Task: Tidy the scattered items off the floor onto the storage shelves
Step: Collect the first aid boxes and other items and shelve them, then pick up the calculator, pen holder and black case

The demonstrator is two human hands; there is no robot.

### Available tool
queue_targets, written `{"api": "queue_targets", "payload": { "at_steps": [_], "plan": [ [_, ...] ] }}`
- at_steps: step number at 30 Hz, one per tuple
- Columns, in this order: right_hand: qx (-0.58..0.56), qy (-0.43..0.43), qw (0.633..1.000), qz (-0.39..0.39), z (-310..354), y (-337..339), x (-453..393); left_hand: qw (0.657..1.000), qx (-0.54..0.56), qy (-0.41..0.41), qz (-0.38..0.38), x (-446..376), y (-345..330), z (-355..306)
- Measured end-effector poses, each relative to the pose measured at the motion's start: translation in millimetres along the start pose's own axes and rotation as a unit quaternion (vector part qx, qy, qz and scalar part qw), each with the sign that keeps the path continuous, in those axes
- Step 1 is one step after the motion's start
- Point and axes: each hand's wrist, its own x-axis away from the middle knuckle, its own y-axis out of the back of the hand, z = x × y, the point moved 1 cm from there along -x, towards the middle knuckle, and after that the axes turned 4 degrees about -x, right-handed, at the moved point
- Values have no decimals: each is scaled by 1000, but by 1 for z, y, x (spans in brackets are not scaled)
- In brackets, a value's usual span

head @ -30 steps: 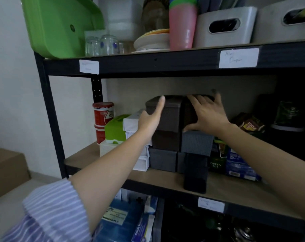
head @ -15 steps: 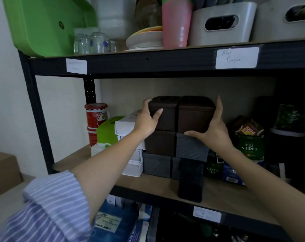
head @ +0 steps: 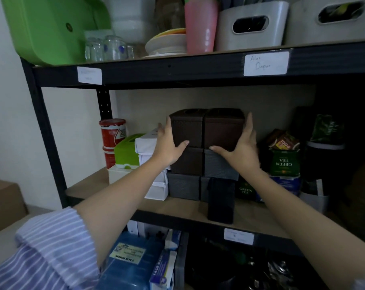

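On the middle shelf point(head: 177, 208) our left hand point(head: 167, 146) and right hand point(head: 243, 150) press flat-fingered against two brown woven boxes point(head: 206, 127). They look light and stiff; we'd squeeze their outer sides.

Shelves stocked with kitchenware and groceries

A green tray point(head: 52, 28), glasses point(head: 106, 49), plates point(head: 167, 45), a pink cup point(head: 200, 26) and white bins point(head: 250, 26) are kept on the upper shelf; red tins point(head: 112, 132), tea packs point(head: 284, 164) and a cardboard box point(head: 3, 204) are seen lower.

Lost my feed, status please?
Left hand and right hand flat against two brown boxes, top of stack. Black box stands in front.
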Motion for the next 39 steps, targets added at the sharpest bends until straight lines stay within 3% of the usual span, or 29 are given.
{"api": "queue_targets", "payload": {
  "at_steps": [3,6,12,21,29,39],
  "plan": [
    [97,54,991,-72,12,1,16,999,-18,-27,-41,22,5,6],
    [135,122,980,-78,34,4,34,994,-53,-77,-53,46,16,9],
    [119,261,958,-1,70,2,69,987,-92,-110,-76,95,48,17],
    [-18,268,954,131,121,-57,178,983,-159,-34,-82,222,109,94],
    [-85,256,925,267,179,-146,292,961,-197,136,-140,367,174,193],
    [-233,253,816,464,217,-251,499,886,-184,372,-205,589,191,278]
  ]
}}
